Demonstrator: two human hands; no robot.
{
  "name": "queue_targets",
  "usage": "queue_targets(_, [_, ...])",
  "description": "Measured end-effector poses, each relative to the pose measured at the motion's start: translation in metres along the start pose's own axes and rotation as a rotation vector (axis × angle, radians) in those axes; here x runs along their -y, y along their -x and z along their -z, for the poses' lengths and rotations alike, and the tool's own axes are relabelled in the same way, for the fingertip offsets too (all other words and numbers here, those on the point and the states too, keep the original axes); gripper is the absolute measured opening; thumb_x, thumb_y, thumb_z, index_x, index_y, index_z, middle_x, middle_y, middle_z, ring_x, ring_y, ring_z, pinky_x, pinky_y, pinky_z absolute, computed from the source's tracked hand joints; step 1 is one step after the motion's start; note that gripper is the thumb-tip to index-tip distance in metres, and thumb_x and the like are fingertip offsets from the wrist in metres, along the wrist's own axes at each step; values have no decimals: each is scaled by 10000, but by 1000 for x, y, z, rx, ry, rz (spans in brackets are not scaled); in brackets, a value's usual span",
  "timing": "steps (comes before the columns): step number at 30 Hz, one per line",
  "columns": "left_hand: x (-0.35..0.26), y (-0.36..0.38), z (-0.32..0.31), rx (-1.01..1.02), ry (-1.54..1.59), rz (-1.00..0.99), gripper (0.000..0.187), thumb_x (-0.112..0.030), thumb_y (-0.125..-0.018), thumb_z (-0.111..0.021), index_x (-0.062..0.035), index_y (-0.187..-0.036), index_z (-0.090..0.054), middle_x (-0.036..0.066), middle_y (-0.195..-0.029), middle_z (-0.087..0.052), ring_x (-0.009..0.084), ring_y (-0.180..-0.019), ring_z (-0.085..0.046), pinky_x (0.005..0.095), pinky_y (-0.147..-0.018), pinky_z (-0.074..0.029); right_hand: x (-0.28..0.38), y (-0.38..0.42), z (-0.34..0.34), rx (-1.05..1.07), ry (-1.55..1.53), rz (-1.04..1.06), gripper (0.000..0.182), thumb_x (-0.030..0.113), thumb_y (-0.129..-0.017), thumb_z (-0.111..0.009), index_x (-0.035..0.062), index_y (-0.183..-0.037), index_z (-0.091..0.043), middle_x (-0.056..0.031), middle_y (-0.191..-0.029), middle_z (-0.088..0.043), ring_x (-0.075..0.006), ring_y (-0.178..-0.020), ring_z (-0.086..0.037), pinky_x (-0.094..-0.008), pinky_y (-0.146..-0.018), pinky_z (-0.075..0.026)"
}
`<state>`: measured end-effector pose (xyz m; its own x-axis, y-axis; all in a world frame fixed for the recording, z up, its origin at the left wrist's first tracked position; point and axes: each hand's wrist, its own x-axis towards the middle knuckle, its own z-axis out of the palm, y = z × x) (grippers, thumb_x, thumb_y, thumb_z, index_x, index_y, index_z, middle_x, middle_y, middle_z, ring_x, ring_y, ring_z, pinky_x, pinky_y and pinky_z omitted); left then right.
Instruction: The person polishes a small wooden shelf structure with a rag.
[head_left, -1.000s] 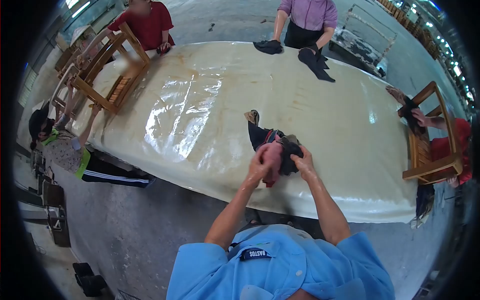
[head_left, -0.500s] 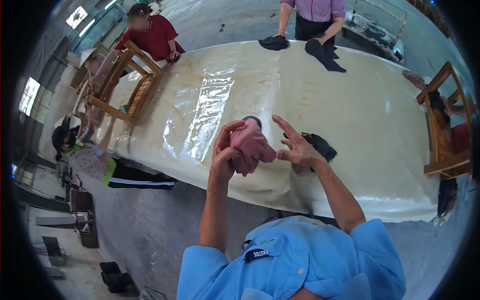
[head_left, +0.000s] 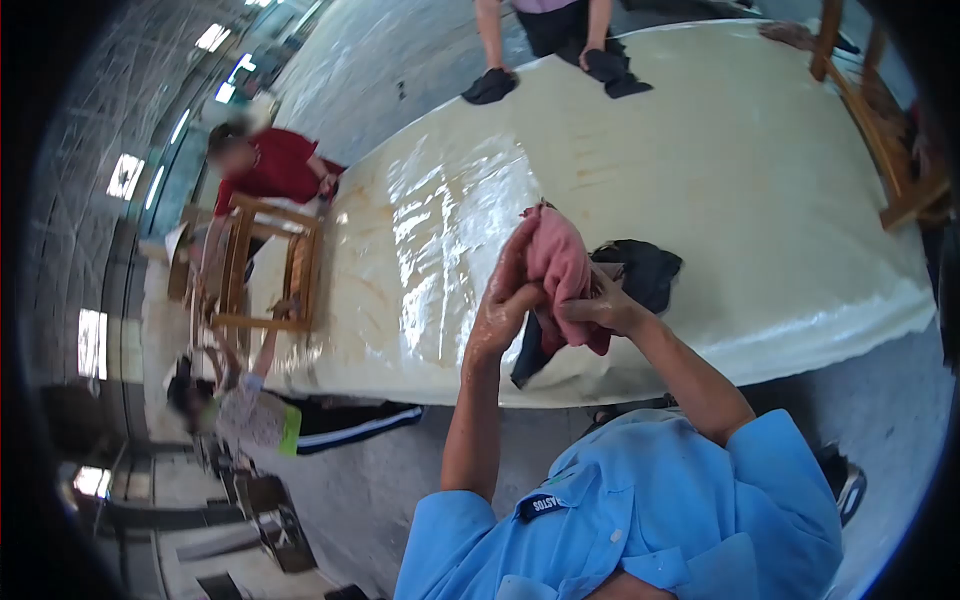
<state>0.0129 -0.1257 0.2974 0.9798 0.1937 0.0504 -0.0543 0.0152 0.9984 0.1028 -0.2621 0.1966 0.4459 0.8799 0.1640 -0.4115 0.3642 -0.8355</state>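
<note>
Both of my hands hold a bunched pink cloth (head_left: 560,255) above the near side of the plastic-covered table (head_left: 700,150). My left hand (head_left: 508,300) wraps the cloth from the left, thumb across its front. From the right, my right hand (head_left: 608,308) closes on its lower part. A dark cloth end (head_left: 530,358) hangs below the pink one, over the table's near edge. Just beyond my right hand, a black cloth (head_left: 648,275) lies crumpled on the table.
Across the table, a person presses black cloths (head_left: 490,87) on the surface. At the left, people in a red top (head_left: 275,165) and a patterned top handle a wooden chair (head_left: 270,270). Another wooden frame (head_left: 860,120) stands at the right edge, near a brownish cloth (head_left: 790,35).
My right hand, open and apart before, has closed on the pink cloth. A dark cloth end now hangs beneath it. The view has turned, and the chair at the left sits lower.
</note>
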Motion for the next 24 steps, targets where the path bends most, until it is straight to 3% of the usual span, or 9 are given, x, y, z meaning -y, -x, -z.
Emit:
queue_targets(2, [4,-9,4,108,-463,-147,768,74,-764,-504,-44,-1489,-278,184,-1512,-339,304,-1398,-336,384,-1137,-276,-8,2,6,-105,-5,-47,754,203,-731,-778,-31,-1354,-423,-143,-1214,-564,-173,-1078,-565,-321,-870,-502])
queue_targets(3, [10,-12,8,128,-670,-210,757,49,-784,-545,-52,-1487,-283,207,-1493,-368,330,-1380,-370,391,-1126,-299,-10,4,11,-120,8,-46,754,203,-731,-778,-31,-1354,-423,-143,-1214,-564,-173,-1078,-565,-321,-870,-502])
queue_targets(6, [24,-15,17,136,-682,-279,757,-17,-793,-636,-78,-1475,-315,235,-1413,-457,377,-1316,-439,414,-1092,-353,12,16,15,-400,193,-126,406,59,-763,-699,-18,-1147,-592,-70,-1028,-651,-132,-902,-625,-276,-770,-536])
queue_targets(12, [54,1,53,24,-890,-158,648,-92,-802,-679,-68,-1401,-431,220,-1310,-553,374,-1235,-507,432,-1038,-403,63,81,69,-847,526,-64,428,93,-770,-705,-47,-1156,-586,-90,-1008,-667,-148,-865,-635,-314,-779,-534])
queue_targets(14, [74,6,69,-11,-810,-148,620,-109,-808,-676,-62,-1384,-451,222,-1307,-557,376,-1230,-513,430,-1029,-412,60,112,111,-940,884,28,501,172,-744,-730,-7,-1190,-590,-117,-1022,-688,-220,-923,-665,-342,-800,-535])
queue_targets(17, [89,10,77,-93,-646,-28,584,-147,-814,-663,-47,-1359,-479,228,-1283,-578,374,-1202,-547,428,-990,-450,52,144,147,-1056,1194,-57,491,231,-773,-711,47,-1214,-597,-156,-1069,-680,-309,-961,-667,-394,-826,-530])
queue_targets(19, [103,9,81,-188,-581,111,585,-154,-808,-658,-42,-1354,-482,241,-1261,-590,363,-1185,-568,430,-971,-467,10,160,185,-1261,1630,-539,469,311,-790,-687,92,-1193,-593,-174,-1042,-664,-400,-964,-637,-473,-835,-513])
queue_targets(21, [114,9,77,-181,-532,191,590,-161,-805,-651,-29,-1353,-478,252,-1246,-595,352,-1184,-573,436,-955,-476,-24,165,188,-1303,1780,-493,524,335,-765,-683,74,-1203,-563,-187,-1029,-626,-410,-965,-616,-498,-830,-506])
queue_targets(24, [154,7,67,-155,-701,10,601,-176,-784,-698,-15,-1327,-494,241,-1225,-601,373,-1154,-572,448,-958,-461,-39,172,194,-1347,1924,-403,544,350,-730,-678,53,-1163,-535,-187,-992,-565,-399,-944,-592,-517,-794,-503])
